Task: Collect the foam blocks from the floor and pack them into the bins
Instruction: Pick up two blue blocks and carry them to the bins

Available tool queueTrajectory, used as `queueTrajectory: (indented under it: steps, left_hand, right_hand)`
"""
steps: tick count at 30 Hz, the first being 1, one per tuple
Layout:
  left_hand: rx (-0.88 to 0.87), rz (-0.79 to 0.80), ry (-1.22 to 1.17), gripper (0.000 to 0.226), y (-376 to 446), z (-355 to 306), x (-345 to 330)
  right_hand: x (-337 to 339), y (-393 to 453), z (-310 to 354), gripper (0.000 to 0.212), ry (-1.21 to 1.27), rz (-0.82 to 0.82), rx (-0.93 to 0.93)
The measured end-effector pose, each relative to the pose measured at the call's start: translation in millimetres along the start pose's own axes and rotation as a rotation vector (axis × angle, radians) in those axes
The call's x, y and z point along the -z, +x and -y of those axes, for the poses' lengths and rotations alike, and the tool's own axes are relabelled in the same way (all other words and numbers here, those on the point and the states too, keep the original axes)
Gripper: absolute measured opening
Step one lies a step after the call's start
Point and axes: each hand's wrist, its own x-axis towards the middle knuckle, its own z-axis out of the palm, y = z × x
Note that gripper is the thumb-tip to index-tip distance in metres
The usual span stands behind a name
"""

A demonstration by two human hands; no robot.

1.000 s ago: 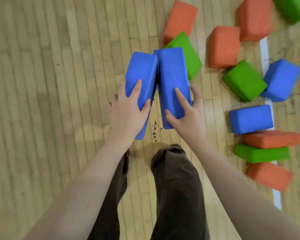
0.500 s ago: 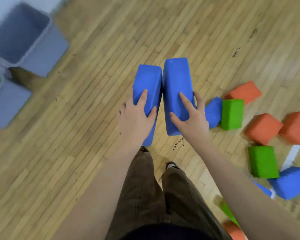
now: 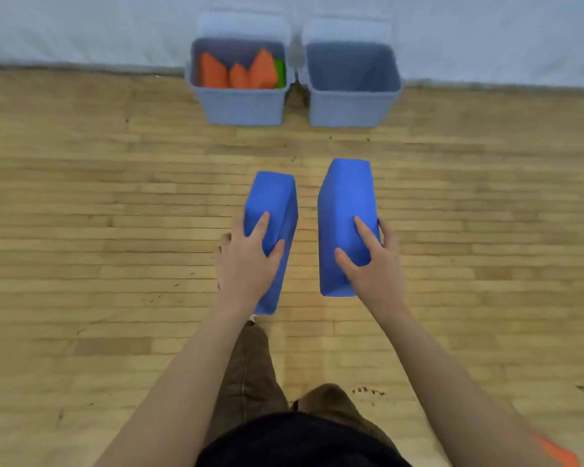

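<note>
left hand [image 3: 246,264] grips 1 blue block [image 3: 273,210] | right hand [image 3: 371,261] grips 1 blue block [image 3: 344,210], apart, near side of bins | 2 grey bins: left bin [image 3: 240,106] holds 3 orange blocks [image 3: 240,74], 1 green [image 3: 280,73]; right bin [image 3: 351,107] beside it

Both arms stretched out in front, bare forearms, about level with each other. Left hand [image 3: 248,261] grips a block [image 3: 273,210] from its left side, thumb and forefinger on top. Right hand [image 3: 373,261] does the same on its own block [image 3: 344,203], fingers wrapped round the right edge
</note>
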Motion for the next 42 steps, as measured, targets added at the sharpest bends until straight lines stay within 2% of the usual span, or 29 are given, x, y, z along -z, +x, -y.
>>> queueTrajectory:
  steps: [5, 10, 16, 24, 30, 33, 38, 42]
  left_hand:
    - [0.166, -0.08, -0.004, 0.054, 81, 85, 57]
    - [0.177, -0.127, 0.007, 0.055, 162, 134, 112]
    - [0.134, -0.149, -0.04, 0.056, 246, 158, 146]
    - [0.041, -0.131, -0.048, 0.054, 416, 209, 172]
    - [0.076, -0.12, -0.008, 0.054, 537, 249, 210]
    - [0.116, -0.11, -0.005, 0.054, 587, 267, 226]
    - [0.137, -0.082, -0.02, 0.054, 671, 291, 238]
    - [0.155, -0.055, -0.032, 0.056, 754, 304, 237]
  right_hand:
    - [-82, 72, 99, 0.061, 0.029, 0.1, 0.139]
    - [-143, 125, 185, 0.06, 0.021, 0.134, 0.177]
    - [-188, 177, 225, 0.061, -0.042, 0.155, 0.16]
    - [-279, 308, 290, 0.061, 0.017, 0.109, 0.064]
    - [-344, 417, 385, 0.059, 0.058, 0.079, 0.068]
    - [-364, 464, 426, 0.059, 0.08, 0.086, 0.132]
    - [-389, 539, 472, 0.059, 0.032, 0.071, 0.191]
    - [-417, 605, 491, 0.059, -0.006, 0.078, 0.135]
